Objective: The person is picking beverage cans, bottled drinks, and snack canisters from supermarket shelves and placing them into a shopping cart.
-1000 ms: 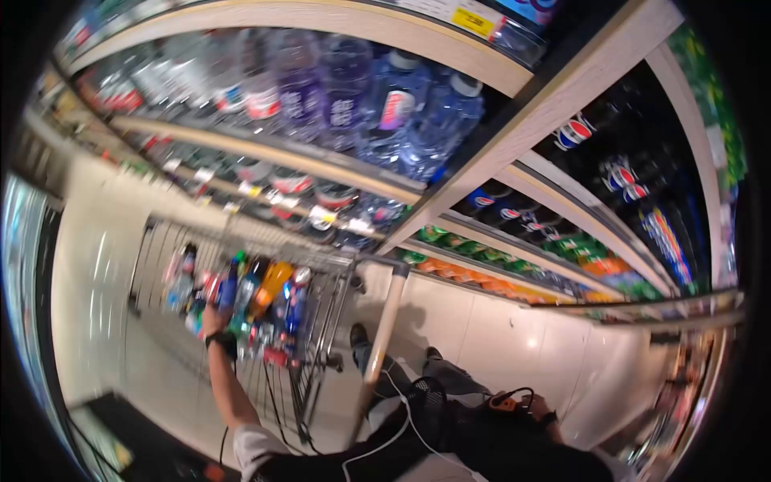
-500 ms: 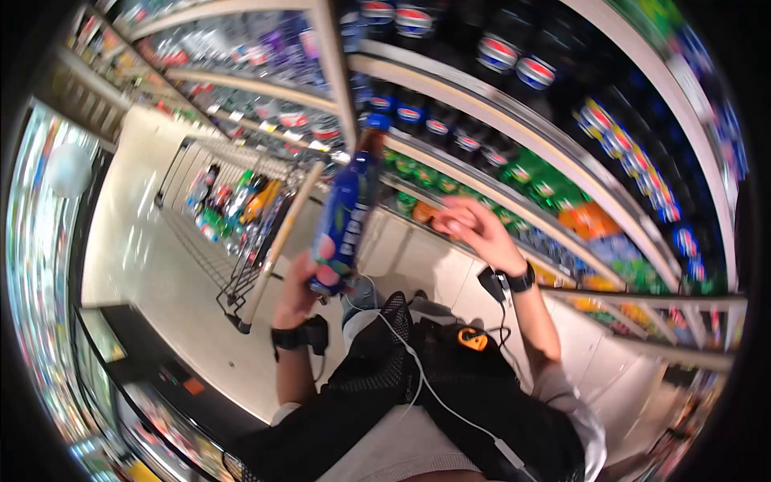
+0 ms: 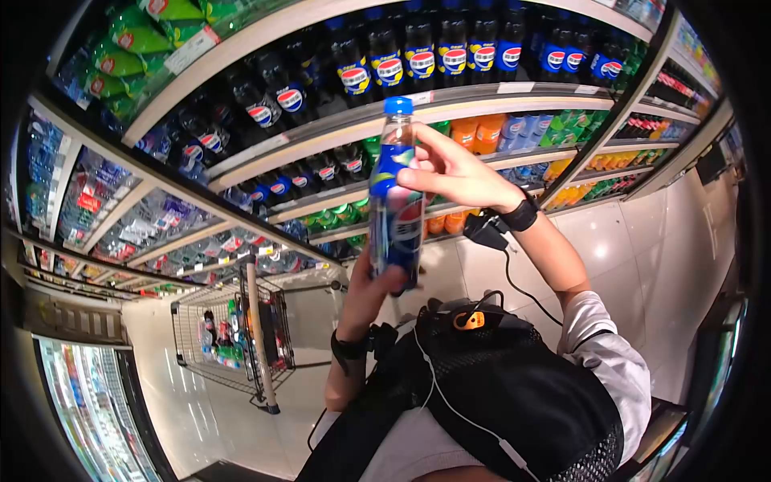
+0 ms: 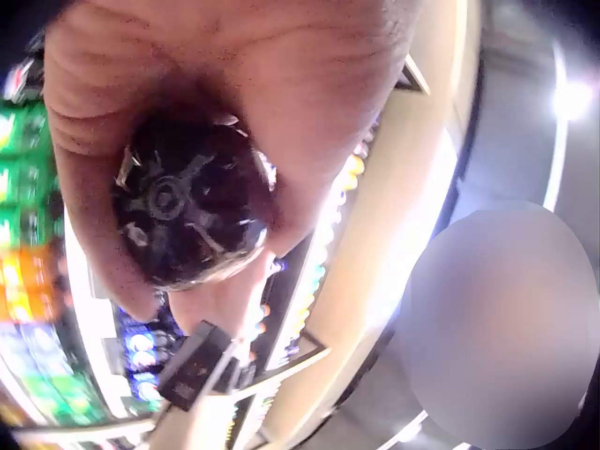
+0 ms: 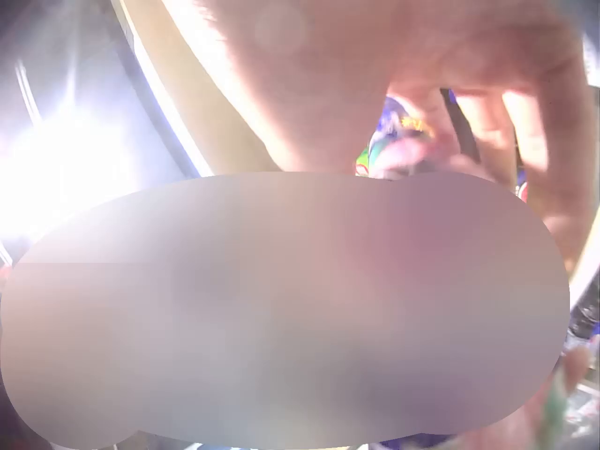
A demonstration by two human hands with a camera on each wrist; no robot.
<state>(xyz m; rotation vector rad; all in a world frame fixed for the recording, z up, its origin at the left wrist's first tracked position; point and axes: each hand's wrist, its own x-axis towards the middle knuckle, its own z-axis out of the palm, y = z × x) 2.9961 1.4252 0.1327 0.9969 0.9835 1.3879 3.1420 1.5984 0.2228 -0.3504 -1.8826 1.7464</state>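
Note:
In the head view a soda bottle (image 3: 395, 213) with a blue cap and a blue Pepsi label stands nearly upright before my chest. My left hand (image 3: 367, 299) grips it near its base. The left wrist view shows the dark ridged bottom of the bottle (image 4: 192, 202) inside the curl of my left hand (image 4: 309, 84). My right hand (image 3: 466, 175) holds the upper label, thumb across the front and fingers bent beside it. The right wrist view shows my right hand (image 5: 441, 47) near a bit of colourful label, with a large blurred patch over the rest.
A shelf (image 3: 514, 88) of dark Pepsi bottles (image 3: 422, 60) faces me, with green and orange bottles (image 3: 488, 132) lower down. At the left stands a shopping cart (image 3: 197, 353) holding several drink bottles (image 3: 230, 341). A cable (image 3: 522, 289) hangs from my right wrist.
My left hand has come out of the cart, raising the bottle in front of me. My right hand has come up from my waist to the bottle. The view has turned right towards the Pepsi shelf.

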